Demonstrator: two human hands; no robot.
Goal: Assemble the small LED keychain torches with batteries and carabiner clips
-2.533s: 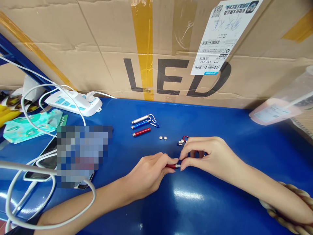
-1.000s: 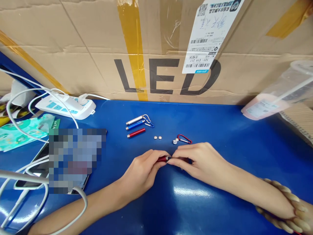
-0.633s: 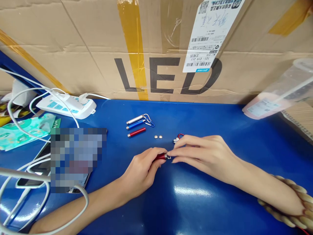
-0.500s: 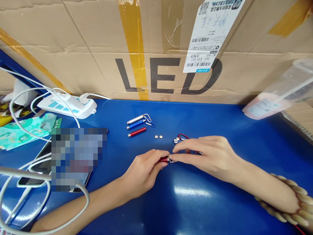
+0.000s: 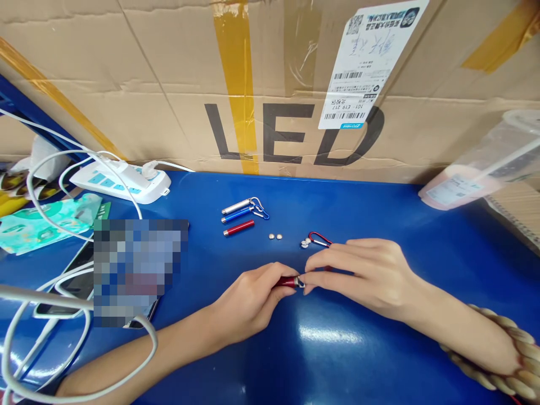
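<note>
One red tube (image 5: pixel 288 281): left hand (image 5: pixel 256 295) pinches it, right hand (image 5: pixel 371 275) touches, grip unclear

The right hand (image 5: pixel 371 275) has flattened: its thumb and index finger had been rounded into a pinch around a pale tip sticking out of the red tube (image 5: pixel 288 282), and its fingers now stretch out longer toward that end. There, a shiny silver end (image 5: pixel 300 282) shows in place of the pale tip. The red clip (image 5: pixel 317 236), a second ago fully uncovered, now has its right end hidden behind the same hand.
</note>
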